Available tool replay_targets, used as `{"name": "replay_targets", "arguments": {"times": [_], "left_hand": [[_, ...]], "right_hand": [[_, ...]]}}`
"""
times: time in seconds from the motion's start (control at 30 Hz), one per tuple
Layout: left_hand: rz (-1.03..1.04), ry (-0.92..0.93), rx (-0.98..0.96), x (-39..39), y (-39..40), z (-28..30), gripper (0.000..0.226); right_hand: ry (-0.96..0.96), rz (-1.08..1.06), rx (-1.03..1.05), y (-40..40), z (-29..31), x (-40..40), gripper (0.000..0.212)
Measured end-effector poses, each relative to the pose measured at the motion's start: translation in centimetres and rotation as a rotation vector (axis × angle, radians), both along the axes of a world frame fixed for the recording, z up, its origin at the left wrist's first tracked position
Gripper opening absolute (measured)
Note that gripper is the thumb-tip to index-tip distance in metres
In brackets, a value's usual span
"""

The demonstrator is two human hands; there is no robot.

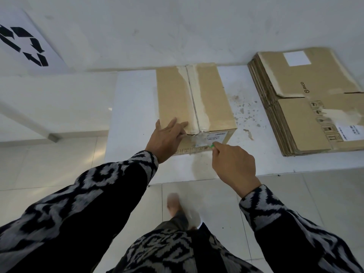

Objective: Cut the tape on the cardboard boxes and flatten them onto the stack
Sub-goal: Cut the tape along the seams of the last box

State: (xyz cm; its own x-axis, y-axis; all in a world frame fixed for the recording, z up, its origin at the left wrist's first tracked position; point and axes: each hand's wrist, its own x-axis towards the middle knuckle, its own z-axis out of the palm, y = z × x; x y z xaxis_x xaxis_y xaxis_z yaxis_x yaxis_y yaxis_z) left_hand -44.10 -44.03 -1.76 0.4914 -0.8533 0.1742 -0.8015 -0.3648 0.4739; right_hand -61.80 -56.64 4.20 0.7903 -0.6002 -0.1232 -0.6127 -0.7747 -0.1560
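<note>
— What do you have on the platform?

— I see one closed box (195,107) standing on the white platform (134,115), its top flaps meeting at a middle seam covered by clear tape (197,107); I cannot tell what is inside; to its right, well apart, lies a stack of flattened boxes (307,107) against the wall.

— And the hands?

— The left hand (167,137) rests on the near left corner of the box top, fingers spread and fairly straight, pressing the flap; the right hand (233,164) is curled, pinching a small green cutter (212,146) whose tip touches the tape on the near side of the box, just below the seam; the hands are near each other, either side of the seam.

— Anything else?

— A recycling sign (25,44) on the wall at far left; tiled floor (216,194) below the platform.
</note>
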Motion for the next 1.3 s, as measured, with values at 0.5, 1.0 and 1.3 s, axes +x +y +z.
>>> {"name": "replay_targets", "arguments": {"times": [0.5, 1.0, 1.3], "left_hand": [[0.03, 0.096, 0.038, 0.3, 0.3, 0.3, 0.017], [0.06, 0.147, 0.01, -0.2, 0.2, 0.4, 0.014], [0.057, 0.162, -0.029, -0.3, 0.0, 0.4, 0.019]], "right_hand": [[-0.429, -0.579, 1.193, 0.2, -1.6, -2.5, 0.035], [-0.436, -0.607, 1.251, 0.3, -1.6, -1.0, 0.039], [-0.441, -0.64, 1.282, 0.4, -2.1, -1.3, 0.038]]}}
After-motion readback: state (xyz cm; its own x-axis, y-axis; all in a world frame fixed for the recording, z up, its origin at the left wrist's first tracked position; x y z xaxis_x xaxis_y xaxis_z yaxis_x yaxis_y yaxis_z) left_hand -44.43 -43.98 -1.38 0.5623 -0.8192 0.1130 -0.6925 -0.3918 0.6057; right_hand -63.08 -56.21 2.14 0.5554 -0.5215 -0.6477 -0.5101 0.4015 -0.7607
